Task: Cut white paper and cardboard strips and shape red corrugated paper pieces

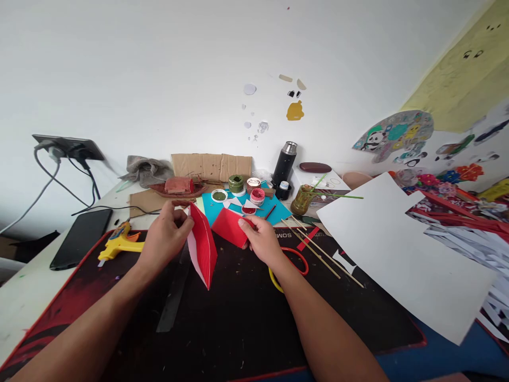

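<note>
My left hand (169, 228) pinches the edge of a red paper piece (207, 249) whose two layers bow apart, with a pinkish-white side facing left. Its lower end tapers to a point above the dark mat. Between the thumb and fingers of my right hand (260, 239) is a smaller flat red paper piece (228, 225), held close to the first but with a gap between them. Scissors with red and yellow handles (298, 260) lie on the mat, partly hidden under my right forearm.
A yellow glue gun (121, 243) and a black phone (81, 239) lie at left. Paint pots (236, 184) stand on blue paper ahead. Behind them is a black flask (285, 162). Wooden sticks (318, 254) and a large white sheet (405, 260) lie at right.
</note>
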`<state>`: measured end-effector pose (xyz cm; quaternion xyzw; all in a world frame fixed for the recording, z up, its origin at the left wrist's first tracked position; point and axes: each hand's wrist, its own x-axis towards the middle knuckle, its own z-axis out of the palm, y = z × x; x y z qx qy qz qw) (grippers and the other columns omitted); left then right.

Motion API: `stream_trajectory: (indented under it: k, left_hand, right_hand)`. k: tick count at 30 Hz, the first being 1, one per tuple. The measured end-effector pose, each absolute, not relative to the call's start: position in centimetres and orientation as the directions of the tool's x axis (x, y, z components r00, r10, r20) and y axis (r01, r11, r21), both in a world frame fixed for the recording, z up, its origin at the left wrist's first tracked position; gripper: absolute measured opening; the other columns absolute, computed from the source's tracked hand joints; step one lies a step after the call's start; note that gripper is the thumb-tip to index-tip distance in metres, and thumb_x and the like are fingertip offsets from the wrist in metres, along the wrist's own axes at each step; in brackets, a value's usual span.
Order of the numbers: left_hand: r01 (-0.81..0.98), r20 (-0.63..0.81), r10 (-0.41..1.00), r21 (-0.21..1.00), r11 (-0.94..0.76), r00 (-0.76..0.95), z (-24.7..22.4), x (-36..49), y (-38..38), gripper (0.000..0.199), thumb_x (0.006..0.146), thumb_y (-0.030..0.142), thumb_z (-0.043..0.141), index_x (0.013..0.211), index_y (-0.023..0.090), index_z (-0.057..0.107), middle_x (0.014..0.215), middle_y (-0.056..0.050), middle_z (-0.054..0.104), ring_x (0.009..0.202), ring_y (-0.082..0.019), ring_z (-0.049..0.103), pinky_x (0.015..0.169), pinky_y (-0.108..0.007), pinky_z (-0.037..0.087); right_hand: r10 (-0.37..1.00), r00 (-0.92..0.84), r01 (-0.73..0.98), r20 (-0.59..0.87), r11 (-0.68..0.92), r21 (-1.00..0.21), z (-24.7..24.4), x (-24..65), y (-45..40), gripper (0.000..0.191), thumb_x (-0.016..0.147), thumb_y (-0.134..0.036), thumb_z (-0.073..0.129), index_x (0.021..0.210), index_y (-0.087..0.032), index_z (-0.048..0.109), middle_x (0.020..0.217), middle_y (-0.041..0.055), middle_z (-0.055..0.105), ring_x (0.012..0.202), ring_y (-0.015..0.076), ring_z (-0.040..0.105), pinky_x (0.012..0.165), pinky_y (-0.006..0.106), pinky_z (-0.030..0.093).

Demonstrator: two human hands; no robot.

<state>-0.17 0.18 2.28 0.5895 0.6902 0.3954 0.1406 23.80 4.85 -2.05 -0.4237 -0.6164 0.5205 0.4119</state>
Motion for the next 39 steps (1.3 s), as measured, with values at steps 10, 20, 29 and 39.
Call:
stream_trajectory:
  k: [10, 20, 29, 39]
  left_hand:
    - [0.772, 0.352, 0.896, 0.635, -0.017, -0.270, 2.6, 0.5, -0.5, 0.026, 0.085, 0.029, 0.055, 0.111, 0.027, 0.055, 0.067, 0.005, 0.057, 0.062, -0.023, 0.056, 0.063, -0.033, 0.035]
    - [0.842, 0.316, 0.935, 0.538, -0.034, -0.164, 1.4, 2.2, -1.0, 0.041, 0.090, 0.031, 0.052, 0.130, 0.025, 0.053, 0.069, 0.006, 0.056, 0.060, -0.022, 0.057, 0.061, -0.031, 0.035]
    - [0.411, 0.188, 0.977, 0.902, -0.132, -0.101, 1.3, 2.4, -0.6, 0.052, 0.095, 0.047, 0.061, 0.139, 0.023, 0.047, 0.081, 0.003, 0.060, 0.070, -0.020, 0.058, 0.067, -0.031, 0.046]
    - [0.064, -0.110, 0.980, 0.993, 0.101, 0.168, 1.5, 1.8, -0.1, 0.046, 0.083, 0.055, 0.082, 0.110, 0.021, 0.067, 0.079, 0.000, 0.068, 0.060, -0.018, 0.061, 0.058, -0.032, 0.051]
  right_hand:
    - [0.918, -0.347, 0.546, 0.193, 0.365, -0.754, -2.2, 24.0, 4.4, 0.021, 0.100, -0.044, 0.071, 0.106, -0.024, 0.078, 0.094, 0.0074, 0.079, 0.087, 0.0264, 0.071, 0.073, 0.034, 0.047]
    - [0.882, -0.468, 0.124, 0.058, 0.130, -0.984, -2.1, 22.8, 3.0, 0.042, 0.095, -0.057, 0.075, 0.123, -0.026, 0.077, 0.089, 0.0028, 0.071, 0.069, 0.0176, 0.065, 0.058, 0.027, 0.050]
    - [0.847, -0.527, 0.003, -0.075, -0.086, -0.996, -1.4, 22.7, 3.0, 0.044, 0.093, -0.051, 0.077, 0.126, -0.022, 0.071, 0.073, -0.0009, 0.069, 0.055, 0.0158, 0.064, 0.043, 0.023, 0.043]
    - [0.898, -0.440, -0.122, -0.025, -0.087, -0.989, -1.6, 23.4, 4.1, 0.044, 0.092, -0.055, 0.077, 0.120, -0.022, 0.072, 0.071, -0.0015, 0.067, 0.053, 0.0157, 0.065, 0.042, 0.023, 0.043]
